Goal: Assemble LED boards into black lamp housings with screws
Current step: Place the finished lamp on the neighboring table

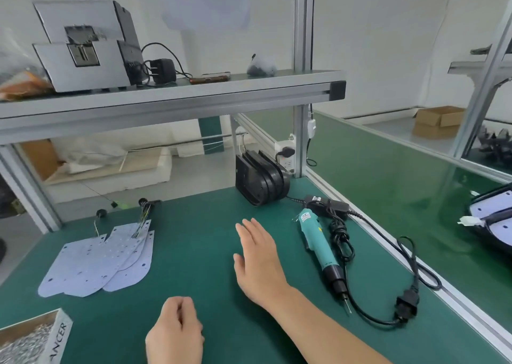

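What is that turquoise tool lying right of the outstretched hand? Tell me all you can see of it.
It is an electric screwdriver: a turquoise, plastic-looking body with a white label at the far end, a black collar and a thin metal bit pointing towards the person. It lies flat and slantwise on the green mat. A black cable, partly bundled, lies along its right side. The right hand is left of it, apart.
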Demonstrator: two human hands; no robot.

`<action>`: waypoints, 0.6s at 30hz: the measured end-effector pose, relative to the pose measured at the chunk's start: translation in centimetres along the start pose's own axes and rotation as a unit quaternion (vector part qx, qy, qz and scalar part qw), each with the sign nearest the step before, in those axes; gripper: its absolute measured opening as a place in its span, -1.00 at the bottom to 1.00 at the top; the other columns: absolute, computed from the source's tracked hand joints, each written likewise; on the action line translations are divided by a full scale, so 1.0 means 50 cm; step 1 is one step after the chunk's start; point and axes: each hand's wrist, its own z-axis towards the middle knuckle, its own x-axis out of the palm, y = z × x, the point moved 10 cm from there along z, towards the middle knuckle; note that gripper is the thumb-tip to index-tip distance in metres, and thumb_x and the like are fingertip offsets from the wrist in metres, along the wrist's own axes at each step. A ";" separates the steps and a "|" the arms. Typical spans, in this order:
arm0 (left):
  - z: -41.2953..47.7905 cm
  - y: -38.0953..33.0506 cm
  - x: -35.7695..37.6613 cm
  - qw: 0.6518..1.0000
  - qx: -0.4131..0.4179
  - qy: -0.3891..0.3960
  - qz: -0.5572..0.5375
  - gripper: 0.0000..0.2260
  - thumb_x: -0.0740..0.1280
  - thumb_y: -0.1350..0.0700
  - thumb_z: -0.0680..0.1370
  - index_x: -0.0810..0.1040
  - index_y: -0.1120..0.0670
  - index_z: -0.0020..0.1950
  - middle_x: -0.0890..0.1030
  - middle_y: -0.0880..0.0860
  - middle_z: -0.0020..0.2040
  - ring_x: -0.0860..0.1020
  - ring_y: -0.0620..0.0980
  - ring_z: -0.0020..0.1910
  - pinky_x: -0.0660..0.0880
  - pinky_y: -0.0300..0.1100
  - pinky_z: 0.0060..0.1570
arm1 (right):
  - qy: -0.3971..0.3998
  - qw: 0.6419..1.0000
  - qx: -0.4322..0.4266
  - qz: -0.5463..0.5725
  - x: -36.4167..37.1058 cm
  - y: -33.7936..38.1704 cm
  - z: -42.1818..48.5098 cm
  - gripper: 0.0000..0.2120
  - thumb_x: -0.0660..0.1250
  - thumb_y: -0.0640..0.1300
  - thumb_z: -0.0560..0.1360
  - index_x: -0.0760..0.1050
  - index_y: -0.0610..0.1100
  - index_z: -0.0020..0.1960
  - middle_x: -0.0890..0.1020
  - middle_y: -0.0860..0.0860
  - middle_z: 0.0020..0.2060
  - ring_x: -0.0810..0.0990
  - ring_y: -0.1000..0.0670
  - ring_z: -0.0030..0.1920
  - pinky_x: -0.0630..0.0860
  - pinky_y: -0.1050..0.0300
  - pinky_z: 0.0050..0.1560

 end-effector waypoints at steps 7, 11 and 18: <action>0.016 -0.001 0.018 0.999 0.031 0.010 0.004 -0.80 0.34 0.25 0.57 0.57 0.08 -0.24 0.56 0.04 -0.55 0.45 -0.07 -0.66 0.43 -0.39 -0.46 | 0.059 0.996 0.049 0.045 0.053 -0.051 -0.002 -0.53 0.16 -0.08 0.66 0.28 -0.09 0.56 0.32 0.03 0.53 0.19 0.02 0.56 -0.01 0.24 0.53; 0.048 -0.054 0.045 0.999 0.046 0.024 0.000 -0.82 0.44 0.19 0.51 0.63 0.02 -0.29 0.58 -0.06 -0.50 0.54 -0.03 -0.52 0.53 -0.21 -0.29 | 0.084 0.994 0.065 0.014 0.068 -0.056 0.004 -0.67 0.15 -0.10 0.62 0.52 -0.12 0.31 0.51 -0.01 0.34 0.37 -0.05 0.43 0.22 0.14 0.46; 0.167 -0.279 0.242 0.975 0.167 0.127 0.074 -0.93 0.42 0.03 0.53 0.69 -0.05 -0.03 0.66 -0.15 -0.10 0.60 -0.10 -0.06 0.44 -0.32 -0.13 | 0.056 0.997 0.048 0.029 0.055 -0.047 0.005 -0.65 0.17 -0.09 0.62 0.50 -0.08 0.37 0.44 0.03 0.43 0.30 0.00 0.50 0.07 0.23 0.50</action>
